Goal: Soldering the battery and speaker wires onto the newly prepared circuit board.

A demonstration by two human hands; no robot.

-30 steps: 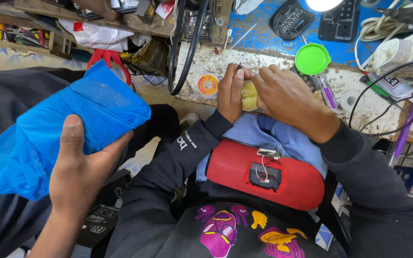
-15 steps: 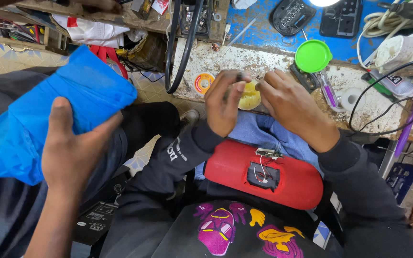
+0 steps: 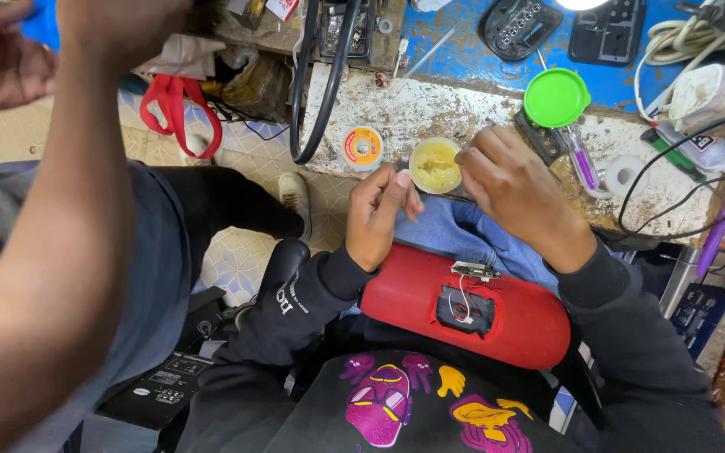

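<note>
Head camera, looking steeply down from close above

The single view faces down and forward over the wearer's lap toward the workbench edge (image 3: 480, 109), near enough that the left hand (image 3: 379, 214) and right hand (image 3: 518, 189) fill the middle; another person's arm (image 3: 69, 243) crowds the left side of the frame.

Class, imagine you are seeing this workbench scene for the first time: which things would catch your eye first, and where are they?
The red cylindrical speaker, opened with white wires showing, lies across the person's lap. Above it, the left hand and right hand meet at a small round tin of yellow paste on the bench edge. A co-worker's bare forearm fills the left foreground.
</note>
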